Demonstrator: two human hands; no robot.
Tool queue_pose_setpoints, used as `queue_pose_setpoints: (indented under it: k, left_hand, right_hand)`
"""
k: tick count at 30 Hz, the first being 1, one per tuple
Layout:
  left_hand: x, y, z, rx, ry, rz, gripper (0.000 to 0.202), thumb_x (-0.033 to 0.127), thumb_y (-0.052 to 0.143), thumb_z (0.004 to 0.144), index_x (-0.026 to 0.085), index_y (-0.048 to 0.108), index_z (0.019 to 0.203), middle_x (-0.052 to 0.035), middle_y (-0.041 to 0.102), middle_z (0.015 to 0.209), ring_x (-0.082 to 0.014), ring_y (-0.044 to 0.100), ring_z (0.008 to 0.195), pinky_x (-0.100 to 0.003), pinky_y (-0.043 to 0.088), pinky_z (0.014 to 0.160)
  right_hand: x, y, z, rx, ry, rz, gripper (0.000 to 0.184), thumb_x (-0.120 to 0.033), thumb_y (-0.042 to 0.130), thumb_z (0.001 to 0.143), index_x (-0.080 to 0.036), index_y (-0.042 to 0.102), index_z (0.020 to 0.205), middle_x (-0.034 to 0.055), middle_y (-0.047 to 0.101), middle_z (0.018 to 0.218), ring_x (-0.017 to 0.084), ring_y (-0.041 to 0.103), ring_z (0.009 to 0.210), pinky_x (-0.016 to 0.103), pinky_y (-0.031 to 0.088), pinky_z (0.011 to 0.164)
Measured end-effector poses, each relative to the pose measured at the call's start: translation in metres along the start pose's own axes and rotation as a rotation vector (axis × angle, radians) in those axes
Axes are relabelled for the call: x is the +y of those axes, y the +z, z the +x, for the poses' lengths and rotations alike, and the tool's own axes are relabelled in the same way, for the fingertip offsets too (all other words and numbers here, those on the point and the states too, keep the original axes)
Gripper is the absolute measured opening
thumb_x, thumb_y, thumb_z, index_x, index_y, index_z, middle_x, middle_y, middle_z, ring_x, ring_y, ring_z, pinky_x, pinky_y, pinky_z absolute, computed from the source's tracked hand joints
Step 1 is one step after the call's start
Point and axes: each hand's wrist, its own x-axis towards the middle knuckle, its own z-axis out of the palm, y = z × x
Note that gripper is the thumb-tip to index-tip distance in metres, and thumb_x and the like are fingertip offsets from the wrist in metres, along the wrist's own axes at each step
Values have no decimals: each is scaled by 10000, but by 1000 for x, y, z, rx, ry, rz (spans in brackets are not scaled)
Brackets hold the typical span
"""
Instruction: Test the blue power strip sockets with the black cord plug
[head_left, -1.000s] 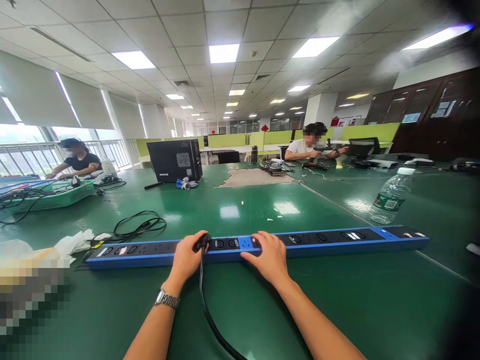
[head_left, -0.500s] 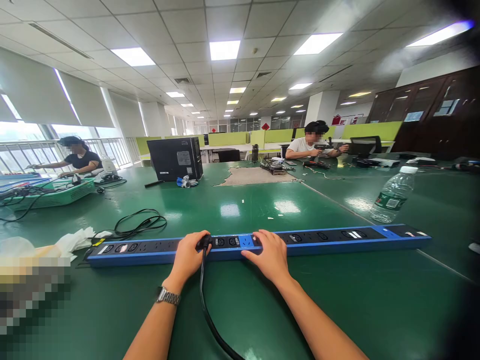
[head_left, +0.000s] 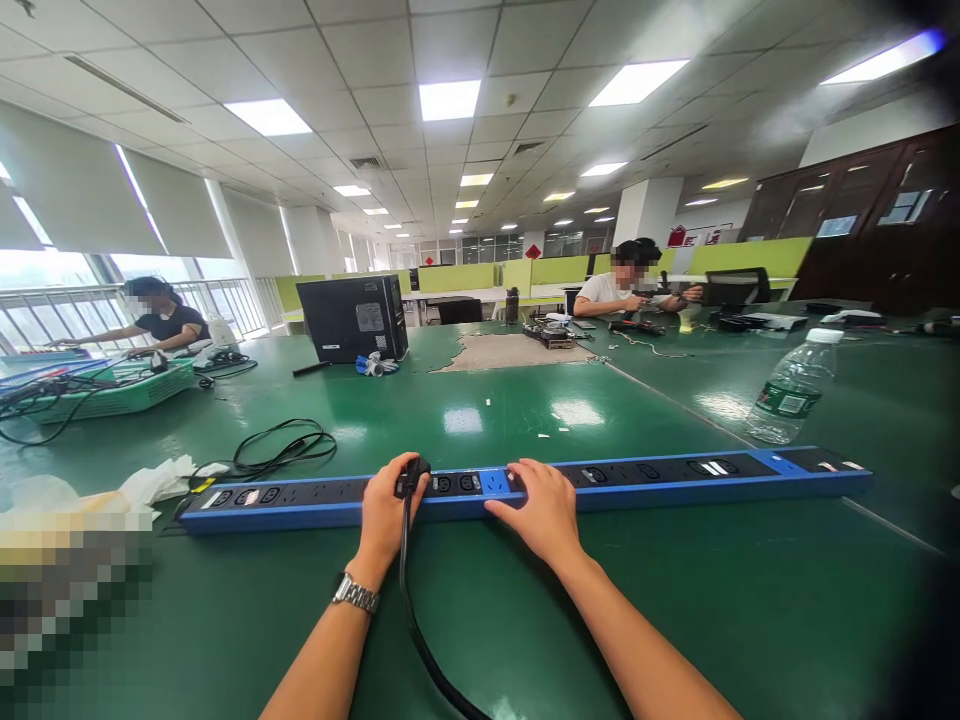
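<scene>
A long blue and black power strip [head_left: 690, 488] lies across the green table, its sockets facing up. My left hand [head_left: 384, 512] is closed round a black plug [head_left: 414, 472] at the strip, left of its middle. From the plug a thick black cord [head_left: 407, 590] runs down toward me. Whether the plug's pins sit in a socket is hidden by my fingers. My right hand [head_left: 546, 512] grips the strip just right of its blue middle socket [head_left: 493, 484], thumb on the near side and fingers over the top.
A water bottle [head_left: 793, 390] stands behind the strip's right end. Coiled thin black cable [head_left: 281, 448] lies behind its left end, near crumpled white plastic [head_left: 161, 480]. Farther back are a computer case [head_left: 352, 318], gloves [head_left: 376, 364], a green basket [head_left: 150, 385] and two people seated.
My left hand has risen slightly with the plug, which now shows more above the fingers. My right hand stays on the power strip. The view has shifted a little.
</scene>
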Motion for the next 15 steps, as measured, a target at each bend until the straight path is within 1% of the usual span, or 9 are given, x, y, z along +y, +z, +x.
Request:
queue_pose_setpoints:
  k: [2, 4, 7, 12, 15]
  left_hand:
    - [13, 8, -2, 12, -4, -29, 302, 374, 569, 883, 208, 604, 1132, -67, 708, 1035, -205, 661, 913, -368, 522, 859]
    - [25, 18, -4, -36, 42, -36, 301, 346, 573, 884, 216, 599, 1154, -65, 707, 1063, -208, 658, 942, -368, 518, 873]
    - [40, 34, -6, -119, 105, -9, 299, 314, 607, 864, 227, 612, 1150, -57, 715, 1046, -213, 657, 937, -375, 515, 875]
    - [56, 60, -5, -115, 74, -2, 289, 318, 594, 873, 231, 613, 1148, -54, 721, 1028, -209, 665, 918, -366, 514, 867]
    - [61, 72, -5, -130, 55, 45, 291, 323, 599, 870, 232, 620, 1145, -51, 726, 990, -218, 665, 899, -380, 510, 860]
  right_hand:
    - [0, 0, 0, 1, -3, -1, 532, -500, 720, 700, -221, 631, 1144, 86, 616, 1248, 300, 498, 1194, 468, 322, 1024]
    - [0, 1, 0, 4, -5, -3, 547, -498, 732, 689, -214, 632, 1147, 89, 617, 1248, 301, 498, 1192, 466, 326, 1020]
    - [1, 2, 0, 17, -8, -5, 548, -495, 739, 682, -208, 637, 1138, 87, 629, 1229, 299, 507, 1175, 466, 335, 1008]
    - [1, 4, 1, 36, -21, -6, 466, -444, 708, 717, -212, 648, 1117, 87, 639, 1216, 293, 521, 1158, 460, 343, 994]
    - [1, 4, 0, 55, -22, -12, 396, -391, 676, 741, -217, 656, 1096, 84, 642, 1212, 283, 526, 1150, 451, 344, 992]
